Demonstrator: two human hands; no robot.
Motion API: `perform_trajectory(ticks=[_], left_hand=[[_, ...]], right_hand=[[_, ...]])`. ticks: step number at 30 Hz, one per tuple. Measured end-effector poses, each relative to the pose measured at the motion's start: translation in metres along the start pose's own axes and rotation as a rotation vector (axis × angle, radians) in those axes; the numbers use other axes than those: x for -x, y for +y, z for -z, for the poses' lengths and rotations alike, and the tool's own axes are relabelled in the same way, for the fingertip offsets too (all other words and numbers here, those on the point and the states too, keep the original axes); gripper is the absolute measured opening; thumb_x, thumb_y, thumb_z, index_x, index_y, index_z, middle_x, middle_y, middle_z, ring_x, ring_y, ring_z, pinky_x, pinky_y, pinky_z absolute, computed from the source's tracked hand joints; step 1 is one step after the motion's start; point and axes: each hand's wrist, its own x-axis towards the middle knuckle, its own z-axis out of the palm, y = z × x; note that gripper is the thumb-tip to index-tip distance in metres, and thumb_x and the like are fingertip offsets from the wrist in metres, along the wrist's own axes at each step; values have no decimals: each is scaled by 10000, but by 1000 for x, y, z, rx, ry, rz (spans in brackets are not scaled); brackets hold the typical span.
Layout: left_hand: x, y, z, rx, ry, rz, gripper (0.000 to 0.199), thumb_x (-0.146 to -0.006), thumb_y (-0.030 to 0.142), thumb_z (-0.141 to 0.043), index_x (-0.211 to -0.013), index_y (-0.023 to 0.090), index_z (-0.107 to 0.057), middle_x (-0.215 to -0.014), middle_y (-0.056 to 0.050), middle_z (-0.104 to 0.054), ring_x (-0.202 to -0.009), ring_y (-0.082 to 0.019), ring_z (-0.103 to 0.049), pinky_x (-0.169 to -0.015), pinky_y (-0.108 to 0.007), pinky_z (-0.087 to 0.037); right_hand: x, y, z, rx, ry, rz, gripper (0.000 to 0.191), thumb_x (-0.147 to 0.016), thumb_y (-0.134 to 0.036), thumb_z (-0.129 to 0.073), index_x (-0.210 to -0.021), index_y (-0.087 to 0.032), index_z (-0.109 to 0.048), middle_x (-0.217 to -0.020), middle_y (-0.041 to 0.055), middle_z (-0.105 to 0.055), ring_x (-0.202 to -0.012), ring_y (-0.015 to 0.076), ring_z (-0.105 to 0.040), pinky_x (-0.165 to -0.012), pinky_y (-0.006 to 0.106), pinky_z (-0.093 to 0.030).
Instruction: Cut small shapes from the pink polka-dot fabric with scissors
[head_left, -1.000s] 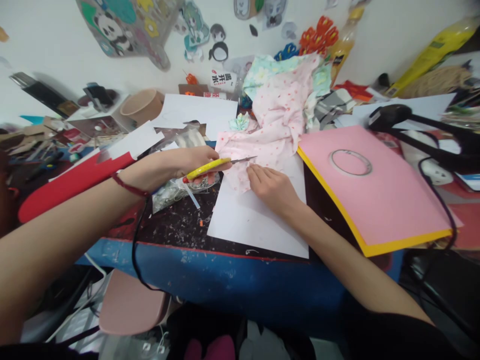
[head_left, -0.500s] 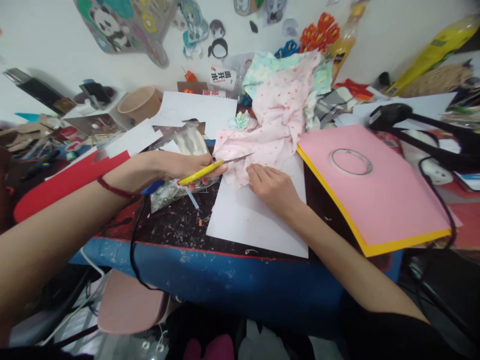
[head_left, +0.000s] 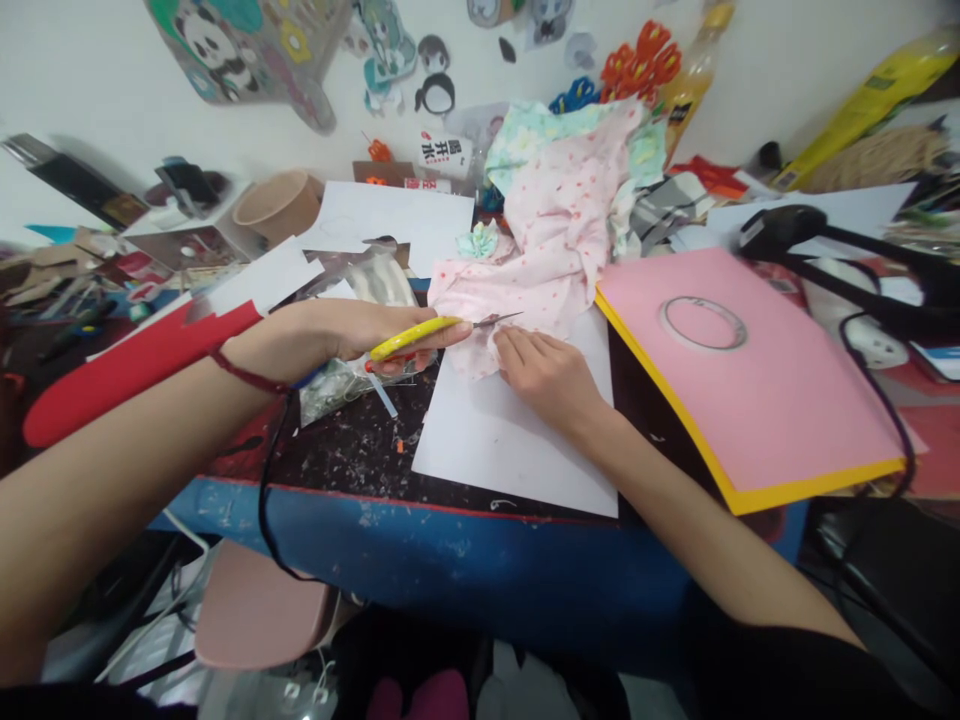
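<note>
Yellow-handled scissors (head_left: 415, 337) are gripped in my left hand (head_left: 367, 335), their blades pointing right across pale pink fabric with small red dots (head_left: 517, 275). My right hand (head_left: 540, 372) is closed on the near edge of that fabric, close beside the blade tips. Part of the fabric lies over a white sheet of paper (head_left: 510, 450), and the rest runs back in folds towards the wall. A mint-green patterned cloth (head_left: 525, 140) shows behind it. The fingertips of my right hand are partly hidden in the fabric.
On the right, a wire ring (head_left: 703, 323) rests on pink sheets (head_left: 787, 400) with yellow under them. A clear plastic bag (head_left: 337, 385) and a red sheet (head_left: 142, 375) lie left. A black cable (head_left: 264, 490) hangs over the table's blue front edge (head_left: 450, 560).
My left hand has pushed the scissors slightly right, and the blades reach further across the fabric near my right fingers. My right hand has hardly moved.
</note>
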Motion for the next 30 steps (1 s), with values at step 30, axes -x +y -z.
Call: perform_trajectory(ticks=[30], left_hand=[[-9,-17,-16,164,120,204,237,-802,388,-644,-781,205,-495,-672,-21,-550,-493,-98,-458,-430,-228,-321]], right_hand=[[3,-2,-1,130,70,73,281,-998,-110,-479,-1134,-1,-699,-1054,180,-789,-899,225,-749,-718,314,-578]])
